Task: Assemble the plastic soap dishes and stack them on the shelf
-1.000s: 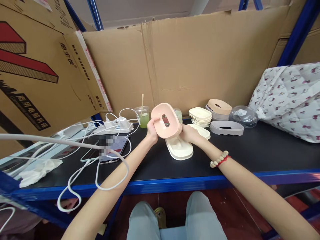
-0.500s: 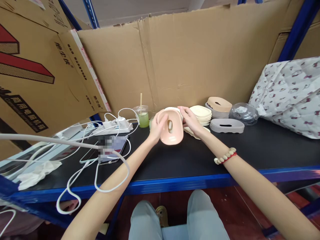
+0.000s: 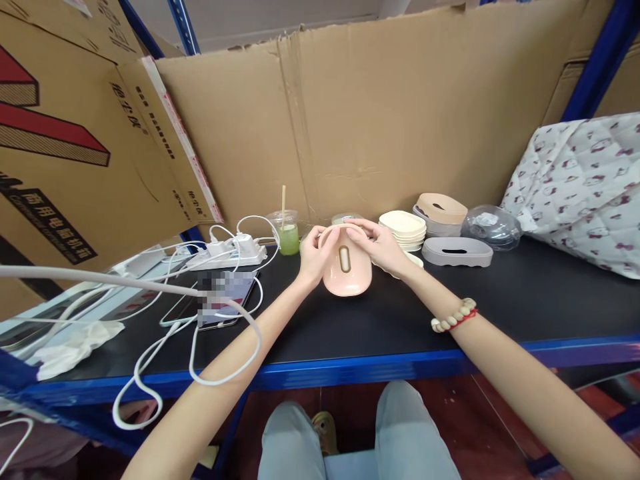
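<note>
Both hands grip a pink tissue box cover [image 3: 350,279], a glossy plastic shell with an oval slot, held above the black table in front of me. My left hand [image 3: 318,252] is closed on its far left edge, thumb on top. My right hand [image 3: 376,244] closes on the far right edge, its thumb near the left one. Just right of the right hand stand a stack of cream plastic pieces [image 3: 403,225] and a flat cream piece [image 3: 413,261], partly hidden by that hand. A clear lidded item [image 3: 346,217] shows partly behind the hands.
Right lie a grey slotted cover [image 3: 457,252], a peach cover [image 3: 440,208] on a grey one, a clear dome [image 3: 492,228] and a patterned cloth bag [image 3: 580,193]. Left are a green drink cup [image 3: 288,239], power strip [image 3: 220,259], phone [image 3: 235,293] and loose white cables.
The pink cover has tilted, its far end now foreshortened. My right hand has moved left and closed on its far edge; the left hand has shifted slightly along the cover.
</note>
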A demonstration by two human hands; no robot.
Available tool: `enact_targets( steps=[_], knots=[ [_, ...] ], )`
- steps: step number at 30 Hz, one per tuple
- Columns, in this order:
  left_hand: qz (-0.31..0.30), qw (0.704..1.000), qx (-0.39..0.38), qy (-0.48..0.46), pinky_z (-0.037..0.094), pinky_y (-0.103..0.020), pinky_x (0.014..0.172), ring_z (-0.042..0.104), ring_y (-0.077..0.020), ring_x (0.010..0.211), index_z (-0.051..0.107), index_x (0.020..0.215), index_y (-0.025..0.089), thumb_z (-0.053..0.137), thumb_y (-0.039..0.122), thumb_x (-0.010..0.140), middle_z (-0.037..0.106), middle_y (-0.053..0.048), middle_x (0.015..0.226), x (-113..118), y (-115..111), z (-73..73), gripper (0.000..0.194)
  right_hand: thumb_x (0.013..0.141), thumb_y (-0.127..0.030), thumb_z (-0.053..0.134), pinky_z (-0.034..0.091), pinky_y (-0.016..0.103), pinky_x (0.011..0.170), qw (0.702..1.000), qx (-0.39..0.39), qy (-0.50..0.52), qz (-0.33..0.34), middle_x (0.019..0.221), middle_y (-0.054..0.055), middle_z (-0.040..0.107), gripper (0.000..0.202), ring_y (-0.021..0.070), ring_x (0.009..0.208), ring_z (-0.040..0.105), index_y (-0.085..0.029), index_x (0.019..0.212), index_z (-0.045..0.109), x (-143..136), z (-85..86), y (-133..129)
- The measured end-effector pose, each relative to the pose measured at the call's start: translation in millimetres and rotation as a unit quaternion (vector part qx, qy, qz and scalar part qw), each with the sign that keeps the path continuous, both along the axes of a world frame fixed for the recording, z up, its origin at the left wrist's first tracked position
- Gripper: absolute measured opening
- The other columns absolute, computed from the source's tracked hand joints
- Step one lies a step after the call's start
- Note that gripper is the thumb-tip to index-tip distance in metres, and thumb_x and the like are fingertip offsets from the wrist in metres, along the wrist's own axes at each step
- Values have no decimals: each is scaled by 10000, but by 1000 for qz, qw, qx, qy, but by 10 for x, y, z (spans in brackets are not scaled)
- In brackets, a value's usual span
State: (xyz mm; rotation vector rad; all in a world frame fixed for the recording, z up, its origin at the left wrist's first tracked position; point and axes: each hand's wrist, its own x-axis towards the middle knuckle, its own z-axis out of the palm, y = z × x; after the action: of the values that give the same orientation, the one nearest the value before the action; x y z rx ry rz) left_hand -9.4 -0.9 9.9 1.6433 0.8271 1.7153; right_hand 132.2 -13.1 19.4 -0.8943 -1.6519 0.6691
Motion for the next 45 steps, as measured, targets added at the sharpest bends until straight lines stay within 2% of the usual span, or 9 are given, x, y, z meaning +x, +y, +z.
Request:
enact_targets(
  steps=[5, 9, 16, 20, 25, 30, 35, 41, 45],
  knots=[
    [27, 999, -5, -25, 395, -214, 617, 498, -107, 639, 561, 655, 174, 662, 384, 680, 530, 26, 639, 32, -4, -9, 234, 681, -403, 646, 503, 236, 859, 1000, -2, -26, -5, 1193, 95, 564, 552, 115, 1004, 591, -138, 1154, 548, 9, 16, -28],
    [58, 989, -90, -104, 427, -228, 652, 545, -128, 699, 563, 674, 170, 648, 394, 695, 556, 9, 679, 50, 26, -40, 240, 571, -305, 737, 514, 225, 750, 992, -84, -97, -17, 1095, 97, 607, 705, 116, 883, 614, -140, 1214, 500, 20, -2, -44],
    [-140, 957, -238, -94, 512, -285, 700, 637, -203, 854, 642, 924, 173, 659, 343, 688, 684, -52, 905, 60, 2, -9, 291, 718, -327, 611, 457, 130, 593, 984, -140, 58, -92, 958, 65, 641, 456, 57, 726, 587, -115, 1114, 537, -38, 50, -36],
    [-159, 942, -291, -51, 526, -287, 583, 660, -230, 800, 637, 951, 134, 676, 327, 679, 701, -96, 896, 62, -61, 29, 335, 772, -326, 530, 462, 140, 606, 974, -168, 84, -130, 1003, 64, 635, 410, 52, 720, 581, -126, 1130, 544, -17, 69, -18],
    [-150, 944, -286, -65, 529, -280, 617, 669, -221, 821, 637, 1016, 148, 626, 389, 762, 704, -105, 951, 66, -85, 57, 350, 725, -319, 564, 502, 231, 753, 983, -93, 18, -160, 1024, 85, 633, 516, 96, 796, 595, -117, 1199, 547, 60, 17, 31],
    [-215, 924, -305, -87, 524, -351, 788, 654, -241, 946, 634, 1101, 234, 278, 663, 845, 701, -86, 1001, 92, -66, 50, 613, 774, -351, 489, 483, 221, 707, 983, -83, 9, -166, 961, 71, 654, 394, 120, 776, 594, -96, 1023, 655, 62, 9, 33],
    [-199, 918, -334, -84, 518, -342, 805, 647, -225, 978, 627, 1109, 256, 189, 615, 882, 699, -70, 1020, 113, -73, 44, 610, 765, -402, 489, 420, 166, 622, 980, -61, 0, -188, 744, 39, 651, 378, 116, 714, 559, -71, 777, 672, 73, -30, 56],
    [-175, 921, -330, -110, 501, -326, 839, 626, -206, 1028, 628, 1097, 262, 236, 523, 921, 669, -56, 1124, 112, -78, 55, 503, 784, -412, 435, 313, 146, 528, 978, -52, 4, -204, 594, 13, 560, 418, 53, 571, 444, -53, 740, 645, 123, -42, 59],
    [-166, 920, -333, -120, 500, -319, 834, 612, -204, 1058, 624, 1085, 249, 224, 505, 930, 655, -55, 1153, 109, -85, 64, 499, 760, -382, 464, 312, 142, 531, 974, -45, 5, -222, 659, 16, 601, 376, 62, 604, 466, -62, 739, 660, 116, -16, 44]
  ],
)
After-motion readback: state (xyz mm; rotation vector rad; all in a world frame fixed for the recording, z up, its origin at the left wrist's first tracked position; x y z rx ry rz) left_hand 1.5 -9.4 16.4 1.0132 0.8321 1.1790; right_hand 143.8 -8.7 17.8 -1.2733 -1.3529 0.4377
